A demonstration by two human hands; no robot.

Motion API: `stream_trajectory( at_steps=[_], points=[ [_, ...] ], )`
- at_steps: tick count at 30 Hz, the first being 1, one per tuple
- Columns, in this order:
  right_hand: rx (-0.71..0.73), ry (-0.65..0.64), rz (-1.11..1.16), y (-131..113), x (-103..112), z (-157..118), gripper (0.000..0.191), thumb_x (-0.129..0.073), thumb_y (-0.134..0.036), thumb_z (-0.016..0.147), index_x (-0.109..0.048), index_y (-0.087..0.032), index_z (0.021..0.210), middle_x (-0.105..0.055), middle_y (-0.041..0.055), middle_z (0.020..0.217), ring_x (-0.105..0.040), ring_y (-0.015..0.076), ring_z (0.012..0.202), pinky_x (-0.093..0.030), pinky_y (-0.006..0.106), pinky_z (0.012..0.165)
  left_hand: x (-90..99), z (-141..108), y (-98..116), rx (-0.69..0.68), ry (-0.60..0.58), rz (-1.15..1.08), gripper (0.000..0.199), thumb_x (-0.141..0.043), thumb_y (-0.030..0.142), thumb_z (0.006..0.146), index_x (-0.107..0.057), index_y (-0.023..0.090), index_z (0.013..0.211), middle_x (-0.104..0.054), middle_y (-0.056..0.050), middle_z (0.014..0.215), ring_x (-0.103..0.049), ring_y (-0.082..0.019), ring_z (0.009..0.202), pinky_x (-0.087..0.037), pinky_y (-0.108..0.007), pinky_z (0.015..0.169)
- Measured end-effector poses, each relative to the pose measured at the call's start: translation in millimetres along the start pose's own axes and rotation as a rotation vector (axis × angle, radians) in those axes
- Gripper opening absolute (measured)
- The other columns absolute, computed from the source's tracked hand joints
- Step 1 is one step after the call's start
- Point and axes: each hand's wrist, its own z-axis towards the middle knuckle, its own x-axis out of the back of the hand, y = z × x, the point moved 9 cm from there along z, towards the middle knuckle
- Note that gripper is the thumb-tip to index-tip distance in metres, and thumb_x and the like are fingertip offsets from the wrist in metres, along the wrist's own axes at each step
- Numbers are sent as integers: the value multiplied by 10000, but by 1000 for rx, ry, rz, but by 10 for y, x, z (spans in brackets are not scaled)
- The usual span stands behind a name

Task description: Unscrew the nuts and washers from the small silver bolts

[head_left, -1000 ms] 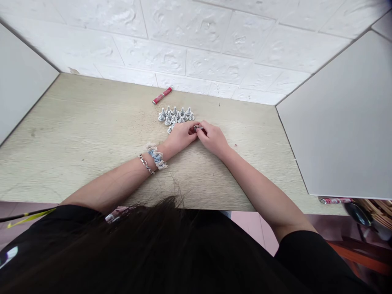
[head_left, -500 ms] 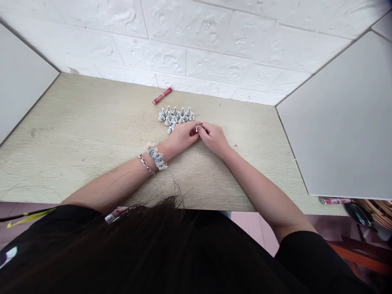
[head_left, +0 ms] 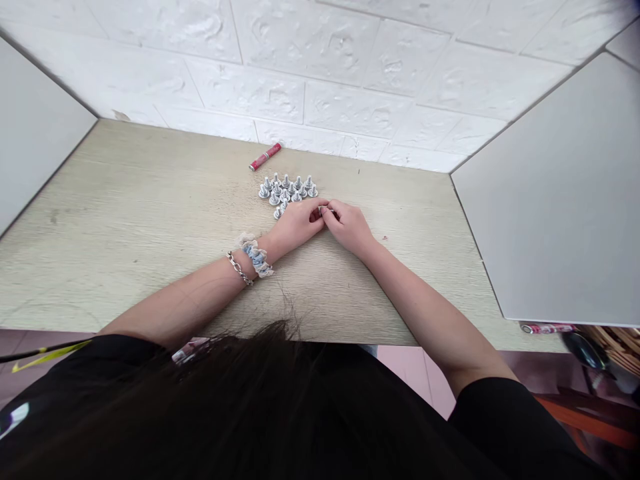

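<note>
Fingertip to fingertip, my left hand [head_left: 299, 224] and my right hand [head_left: 351, 227] meet low over the table. Both are closed in a pinch around a small silvery bolt [head_left: 321, 209], mostly hidden by the fingers. Just beyond and to the left of my left hand, several silver bolts [head_left: 285, 195] with washers stand upright on their heads in a tight cluster. The left hand covers part of the nearest ones. A blue scrunchie [head_left: 257, 259] and a chain bracelet [head_left: 239, 269] circle my left wrist.
A red tube [head_left: 265, 157] lies behind the bolts, near the white brick-patterned wall [head_left: 330, 107]. White panels flank the wooden table [head_left: 150, 220] on the left and right [head_left: 560, 200]. Another red tube [head_left: 549, 328] and a wicker item [head_left: 613, 347] are at the front right.
The fingers of my right hand have shifted slightly around the bolt, and less of its bright metal shows. The arms and the standing bolts stay in place.
</note>
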Motion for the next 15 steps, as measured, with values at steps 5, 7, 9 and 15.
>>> stream_trajectory(
  at_steps=[5, 7, 9, 15],
  points=[
    [9, 3, -13, -1, -4, 2, 260, -369, -355, 868, -529, -197, 737, -611, 35, 747, -522, 174, 702, -336, 294, 630, -11, 1, 18, -18, -17, 16, 312, -485, 182, 804, -641, 155, 1073, -686, -41, 921, -607, -149, 845, -455, -260, 814],
    [13, 1, -9, 0, -8, 4, 259, -368, -355, 868, -530, -197, 740, -612, 33, 746, -518, 171, 694, -335, 293, 627, -18, 3, 25, -26, -25, 24, 312, -480, 181, 806, -637, 153, 1074, -683, -42, 925, -604, -154, 858, -453, -266, 823],
    [19, -1, -8, -3, -12, 5, 258, -367, -354, 868, -529, -197, 742, -611, 32, 745, -515, 169, 689, -335, 292, 625, -25, 4, 34, -38, -32, 32, 308, -476, 179, 807, -632, 150, 1071, -680, -45, 925, -602, -157, 861, -451, -269, 822],
    [32, -1, -22, -10, -18, 4, 252, -373, -354, 865, -507, -197, 722, -599, 28, 727, -503, 163, 676, -327, 287, 622, -52, 6, 64, -70, -65, 72, 251, -464, 168, 807, -627, 132, 995, -666, -67, 930, -594, -170, 865, -443, -274, 814]
  ],
)
